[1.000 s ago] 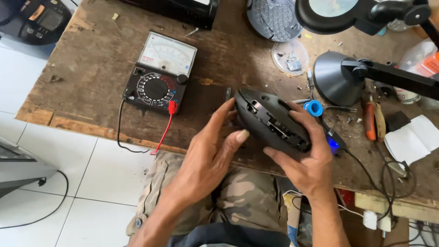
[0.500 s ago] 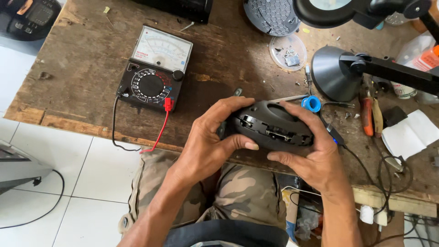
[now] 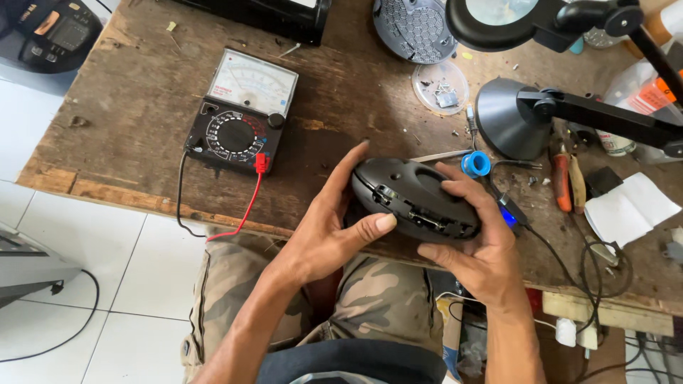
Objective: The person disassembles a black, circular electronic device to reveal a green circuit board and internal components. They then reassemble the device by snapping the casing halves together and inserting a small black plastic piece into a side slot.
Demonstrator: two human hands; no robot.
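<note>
Dark oval casing [image 3: 413,193] now tilted flatter than before, both left hand [image 3: 324,227] and right hand [image 3: 484,238] gripping it.

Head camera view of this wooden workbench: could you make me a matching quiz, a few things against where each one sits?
Things:
1. dark grey oval plastic casing
2. black analog meter with white dial
3. small blue spool
4. clear round dish of small parts

Places:
A. far side of the bench, under the magnifier lamp
B. held between both hands
C. left part of the bench, red and black leads attached
D. just behind the right hand

Pairs: 1-B, 2-C, 3-D, 4-A
</note>
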